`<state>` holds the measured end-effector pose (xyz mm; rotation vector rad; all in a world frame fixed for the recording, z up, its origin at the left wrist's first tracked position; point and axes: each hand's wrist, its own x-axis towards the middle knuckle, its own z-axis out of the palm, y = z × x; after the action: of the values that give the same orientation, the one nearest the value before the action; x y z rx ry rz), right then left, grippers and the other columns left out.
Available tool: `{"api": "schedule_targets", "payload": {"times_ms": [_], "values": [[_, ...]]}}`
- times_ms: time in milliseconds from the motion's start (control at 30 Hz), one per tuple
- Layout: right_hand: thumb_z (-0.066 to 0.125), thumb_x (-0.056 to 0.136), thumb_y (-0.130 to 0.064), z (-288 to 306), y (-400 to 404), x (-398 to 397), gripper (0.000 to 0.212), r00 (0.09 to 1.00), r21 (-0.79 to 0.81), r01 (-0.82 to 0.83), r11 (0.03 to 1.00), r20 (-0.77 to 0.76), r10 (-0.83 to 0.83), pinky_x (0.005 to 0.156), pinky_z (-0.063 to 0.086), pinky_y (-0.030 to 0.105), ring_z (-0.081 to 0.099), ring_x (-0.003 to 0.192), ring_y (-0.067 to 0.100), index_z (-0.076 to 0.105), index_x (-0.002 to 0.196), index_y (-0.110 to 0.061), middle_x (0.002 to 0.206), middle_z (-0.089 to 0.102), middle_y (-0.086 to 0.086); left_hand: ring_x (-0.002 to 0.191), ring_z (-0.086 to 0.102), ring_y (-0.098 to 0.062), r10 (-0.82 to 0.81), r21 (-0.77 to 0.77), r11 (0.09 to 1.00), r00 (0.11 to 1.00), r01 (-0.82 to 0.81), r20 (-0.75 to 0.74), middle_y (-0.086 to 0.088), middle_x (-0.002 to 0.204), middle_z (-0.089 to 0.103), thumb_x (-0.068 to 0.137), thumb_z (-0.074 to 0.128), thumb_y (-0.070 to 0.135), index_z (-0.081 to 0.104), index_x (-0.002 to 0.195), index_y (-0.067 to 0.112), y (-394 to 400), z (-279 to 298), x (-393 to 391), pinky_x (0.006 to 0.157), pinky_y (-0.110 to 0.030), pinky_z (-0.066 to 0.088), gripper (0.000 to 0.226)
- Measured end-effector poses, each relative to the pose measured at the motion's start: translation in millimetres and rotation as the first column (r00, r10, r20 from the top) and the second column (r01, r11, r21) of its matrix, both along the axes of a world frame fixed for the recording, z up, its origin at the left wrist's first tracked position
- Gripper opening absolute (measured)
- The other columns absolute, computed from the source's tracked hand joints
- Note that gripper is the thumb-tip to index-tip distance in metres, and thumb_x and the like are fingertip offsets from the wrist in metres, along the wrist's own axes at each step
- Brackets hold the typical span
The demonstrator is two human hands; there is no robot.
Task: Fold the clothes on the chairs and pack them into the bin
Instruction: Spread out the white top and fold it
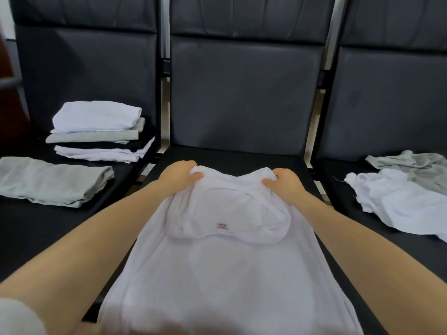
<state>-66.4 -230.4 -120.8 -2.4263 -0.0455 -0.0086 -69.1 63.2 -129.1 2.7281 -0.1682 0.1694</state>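
We see both forearms reaching forward over the middle chair seat (242, 155), bare to the elbow. The left hand (180, 175) pinches the far left corner of a white shirt (217, 262), thumb on top and fingers curled under the bunched cloth; the right hand (281, 181) grips the far right corner the same way. The shirt lies spread along the middle seat, its far edge near the seat's back edge, its near end running past the front edge toward us; the neckline and a small label show just below the hands. On the left chair seat (29, 226), a stack of folded clothes (101, 131), white, grey and dark layers, sits near the back right corner, and a folded grey garment (50, 181) lies apart from it toward the left edge. On the right chair seat (338, 189), a crumpled white garment (396, 201) overlaps a crumpled grey garment (413, 165) behind it. No bin is in view.
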Motion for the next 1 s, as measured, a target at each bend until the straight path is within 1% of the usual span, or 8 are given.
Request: {"api": "schedule_targets", "payload": {"times_ms": [200,267,333,433,600,700,833,1000], "values": [[0.059,0.091,-0.021,7,7,63,0.034,0.996,-0.036,0.050,0.998,0.077,-0.047,0.056,0.032,0.028,0.047,0.068,0.020,0.043,0.062,-0.017,0.068,0.048,0.000,0.084,0.056,-0.027,0.104,0.155,0.981,0.991,-0.116,0.088,-0.005,0.088,0.057,0.095,0.046,0.038,0.044,0.084,0.015,-3,8,63,0.071,-0.035,0.038,0.026],[0.057,0.092,-0.021,4,10,82,0.024,0.992,-0.079,0.097,0.992,0.089,-0.090,0.063,0.038,0.031,0.053,0.080,0.025,0.049,0.070,-0.015,0.079,0.054,0.004,0.089,0.055,-0.027,0.157,0.275,0.941,0.975,-0.196,0.156,-0.008,0.100,0.060,0.096,0.043,0.038,0.049,0.097,0.014,-7,7,81,0.075,-0.036,0.035,0.025],[0.054,0.094,-0.025,-1,13,91,0.014,0.978,-0.217,0.183,0.959,0.140,-0.155,0.083,0.044,0.038,0.053,0.104,0.030,0.058,0.101,-0.013,0.104,0.058,0.010,0.107,0.049,-0.027,0.199,0.328,0.906,0.954,-0.267,0.226,-0.009,0.116,0.055,0.095,0.047,0.037,0.052,0.115,0.014,-11,1,91,0.084,-0.037,0.035,0.031],[0.049,0.095,-0.026,-9,15,91,0.035,0.932,-0.330,0.329,0.885,0.262,-0.249,0.101,0.033,0.045,0.040,0.125,0.033,0.048,0.128,-0.013,0.131,0.048,0.013,0.120,0.038,-0.028,0.271,0.168,0.930,0.919,-0.327,0.285,-0.009,0.127,0.045,0.091,0.056,0.037,0.048,0.128,0.018,-18,-9,89,0.096,-0.039,0.034,0.042],[0.047,0.093,-0.025,-7,13,59,0.037,0.959,-0.219,0.273,0.937,0.133,-0.249,0.098,0.035,0.043,0.037,0.125,0.032,0.051,0.128,-0.015,0.131,0.048,0.012,0.120,0.040,-0.027,0.267,-0.134,0.961,0.937,-0.242,0.226,-0.009,0.125,0.049,0.092,0.056,0.034,0.056,0.121,0.019,-44,0,49,0.093,-0.038,0.037,0.033],[0.050,0.092,-0.024,1,10,17,0.036,0.961,-0.159,0.240,0.958,0.175,-0.212,0.092,0.041,0.041,0.036,0.124,0.030,0.053,0.127,-0.016,0.128,0.048,0.012,0.116,0.046,-0.025,0.193,-0.269,0.952,0.967,-0.144,0.167,-0.009,0.125,0.050,0.090,0.060,0.029,0.059,0.117,0.018,-59,9,9,0.091,-0.032,0.040,0.030],[0.051,0.091,-0.020,20,8,-40,0.029,0.974,-0.099,0.127,0.987,0.202,-0.104,0.081,0.042,0.031,0.046,0.117,0.026,0.064,0.116,-0.014,0.120,0.057,0.009,0.101,0.054,-0.016,0.064,-0.302,0.953,0.989,-0.022,0.131,0.000,0.114,0.052,0.089,0.062,0.027,0.062,0.111,0.020,-74,22,-51,0.084,-0.024,0.040,0.022],[0.047,0.092,-0.016,36,10,-110,0.026,0.988,-0.146,-0.007,0.989,0.149,0.029,0.084,0.053,0.038,0.062,0.095,0.028,0.068,0.097,-0.003,0.100,0.068,0.011,0.087,0.060,-0.014,-0.140,-0.177,0.972,0.987,0.152,0.080,0.005,0.096,0.064,0.088,0.060,0.024,0.065,0.085,0.025,-89,32,-121,0.078,-0.024,0.047,0.007]]}}
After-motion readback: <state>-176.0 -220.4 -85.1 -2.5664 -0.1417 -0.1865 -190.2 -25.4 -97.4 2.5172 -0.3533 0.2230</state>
